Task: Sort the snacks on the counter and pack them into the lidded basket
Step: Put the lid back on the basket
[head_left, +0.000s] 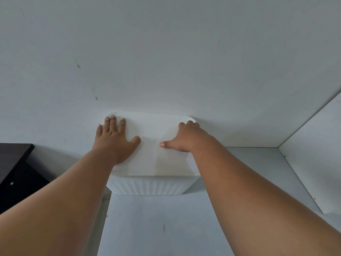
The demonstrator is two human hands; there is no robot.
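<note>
currently the lidded basket [147, 185] stands at the back of the table [162, 228], with its far side against or just beside the wall [166, 52]. it is white, with ribbed sides. the lid [153, 126] lies on top of it and covers the opening completely; no gap shows along the near edge.

left hand [115, 143]: laid flat on the left part of the lid, fingers straight and spread, palm down. this grip is open and presses rather than holds.

right hand [186, 137]: placed on the right part of the lid. the fingers bend over the far right corner and the thumb [167, 144] lies flat on the top surface, pointing toward the left hand. this grip is closed on the lid at that corner.

task status, as a judgement: no snacks are visible on the table, and the basket contents are hidden by the lid. sorting and packing therefore appear to be complete, and the step in hand appears to be seating the lid. remaining work is probably small: confirm that the lid sits down evenly at all four corners, then lift both hands away. the far edge cannot be checked from this view.

surroundings: a dark piece of furniture [14, 163] stands to the left of the table, and a white panel [313, 163] closes off the right side.
</note>
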